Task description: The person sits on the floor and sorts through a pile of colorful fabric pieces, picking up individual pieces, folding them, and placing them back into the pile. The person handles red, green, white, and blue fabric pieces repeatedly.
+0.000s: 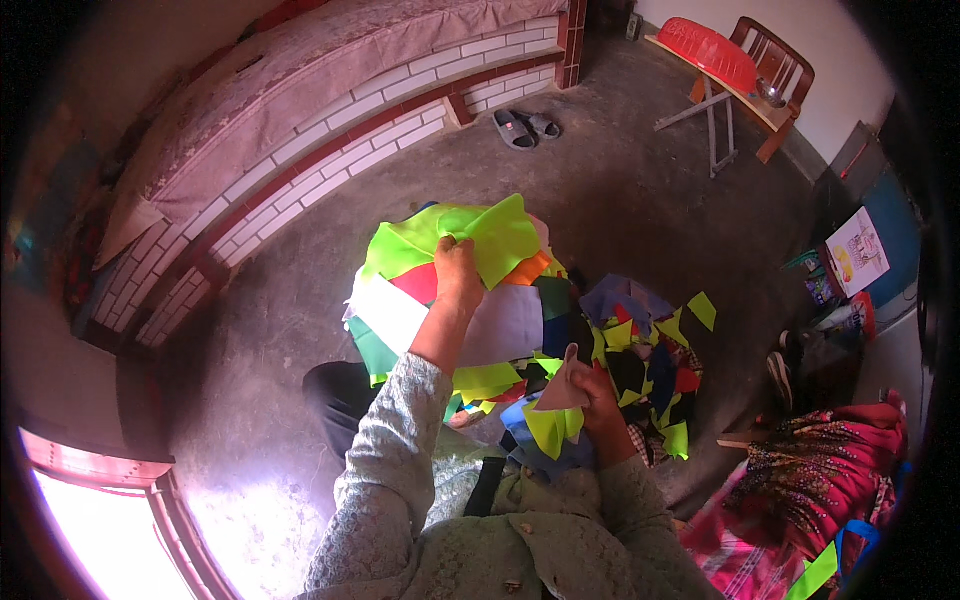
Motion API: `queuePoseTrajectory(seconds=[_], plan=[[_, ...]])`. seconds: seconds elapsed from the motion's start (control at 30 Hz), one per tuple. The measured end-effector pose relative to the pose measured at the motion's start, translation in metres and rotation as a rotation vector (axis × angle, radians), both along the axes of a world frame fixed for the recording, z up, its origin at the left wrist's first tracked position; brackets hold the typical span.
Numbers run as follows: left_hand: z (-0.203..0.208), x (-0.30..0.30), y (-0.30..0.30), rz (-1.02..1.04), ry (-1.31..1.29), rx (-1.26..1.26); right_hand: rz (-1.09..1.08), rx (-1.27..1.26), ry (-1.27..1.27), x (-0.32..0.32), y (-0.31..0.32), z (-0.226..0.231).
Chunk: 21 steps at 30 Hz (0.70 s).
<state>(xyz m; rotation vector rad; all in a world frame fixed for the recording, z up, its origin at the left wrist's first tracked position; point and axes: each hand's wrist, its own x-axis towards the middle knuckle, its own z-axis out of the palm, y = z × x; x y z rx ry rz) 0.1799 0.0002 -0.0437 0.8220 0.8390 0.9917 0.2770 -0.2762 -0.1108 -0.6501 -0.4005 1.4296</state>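
Note:
My left hand (459,272) reaches out in front and is closed on a bright yellow-green cloth piece (500,240). Beneath that cloth spreads a rounded pile of coloured cloth pieces, among them a white piece (503,325), a red one (416,282), an orange one (528,268) and a green one (375,352). Close to my body, my right hand (600,403) is closed on a bunch of cloth scraps. A pale pink scrap (562,392) sticks up from it, with a yellow-green scrap (552,430) and blue cloth (545,462) hanging below.
Right of the pile lies a heap of mixed scraps (640,345). Grey slippers (515,130) rest on the concrete floor near a brick-fronted platform (400,95). A red basin (708,55) is on a small folding table, and patterned red cloth (815,480) lies at right.

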Motion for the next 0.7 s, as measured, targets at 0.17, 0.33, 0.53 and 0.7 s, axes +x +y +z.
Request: queuePoseTrajectory(seconds=[0.17, 0.33, 0.53, 0.7], plan=[[0.000, 0.001, 0.001, -0.016, 0.096, 0.013, -0.043, -0.086, 0.017, -0.008, 0.005, 0.013], [0.014, 0.001, -0.023, -0.023, 0.073, -0.043, -0.016, -0.002, 0.026, -0.004, 0.005, 0.003], [0.023, 0.003, -0.035, -0.033, -0.004, -0.076, -0.064, -0.044, -0.154, -0.006, 0.002, 0.007], [0.032, -0.006, -0.037, -0.174, -0.102, -0.110, -0.098, -0.068, -0.416, 0.000, -0.003, -0.020]])
